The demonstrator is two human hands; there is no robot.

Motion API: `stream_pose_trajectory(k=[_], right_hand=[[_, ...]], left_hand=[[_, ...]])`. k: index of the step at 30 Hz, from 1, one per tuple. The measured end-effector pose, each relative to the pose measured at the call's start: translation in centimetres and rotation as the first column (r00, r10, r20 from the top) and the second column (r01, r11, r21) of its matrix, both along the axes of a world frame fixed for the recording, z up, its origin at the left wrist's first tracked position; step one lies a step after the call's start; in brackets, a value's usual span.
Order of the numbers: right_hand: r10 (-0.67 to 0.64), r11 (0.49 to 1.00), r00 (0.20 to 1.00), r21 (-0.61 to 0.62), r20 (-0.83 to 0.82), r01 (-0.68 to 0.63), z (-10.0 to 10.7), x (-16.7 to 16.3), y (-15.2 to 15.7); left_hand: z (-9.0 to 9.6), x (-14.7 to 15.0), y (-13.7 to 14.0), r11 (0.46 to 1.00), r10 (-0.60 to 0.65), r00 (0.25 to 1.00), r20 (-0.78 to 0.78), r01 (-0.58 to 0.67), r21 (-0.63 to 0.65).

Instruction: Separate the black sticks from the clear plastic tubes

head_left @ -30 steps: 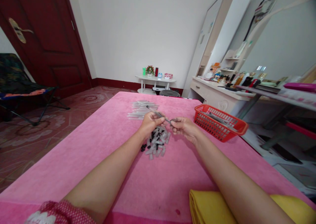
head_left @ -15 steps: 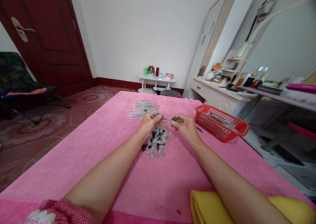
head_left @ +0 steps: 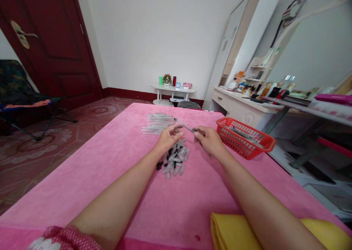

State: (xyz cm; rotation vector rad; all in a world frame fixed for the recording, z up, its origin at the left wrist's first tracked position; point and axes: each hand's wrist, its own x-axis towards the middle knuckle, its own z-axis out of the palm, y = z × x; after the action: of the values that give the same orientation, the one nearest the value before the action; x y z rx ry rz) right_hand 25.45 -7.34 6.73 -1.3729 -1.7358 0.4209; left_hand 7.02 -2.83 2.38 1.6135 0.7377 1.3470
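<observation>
A slim grey pen with a dark tip at its far end slants up and leftward from my right hand, whose thumb and fingers pinch its near end. My left hand is just left of the pen, fingers curled but apart, with nothing visible between them. Under and between the hands lies a heap of clear and black pen caps. Beyond my left hand, several clear pen barrels lie side by side on the pink cloth.
At the right edge of the table stands a red plastic basket with long thin pieces inside. A folded yellow cloth lies at the front right under my right forearm. A dressing table with bottles is beyond the basket.
My left hand has let go of the pen and drawn slightly away from it. The pen now tilts up from my right hand alone.
</observation>
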Motion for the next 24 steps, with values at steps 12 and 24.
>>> stream_pose_trajectory(k=[12, 24], right_hand=[[-0.854, 0.506, 0.452, 0.209, 0.257, 0.837, 2.7, 12.1, -1.0], [-0.452, 0.892, 0.834, 0.182, 0.316, 0.414, 1.4, 6.3, 0.5]], left_hand=[[-1.7, -7.2, 3.6, 0.762, 0.631, 0.396, -0.667, -0.478, 0.437], [-1.7, -6.9, 3.2, 0.793, 0.591, 0.275, -0.758, -0.372, 0.483]])
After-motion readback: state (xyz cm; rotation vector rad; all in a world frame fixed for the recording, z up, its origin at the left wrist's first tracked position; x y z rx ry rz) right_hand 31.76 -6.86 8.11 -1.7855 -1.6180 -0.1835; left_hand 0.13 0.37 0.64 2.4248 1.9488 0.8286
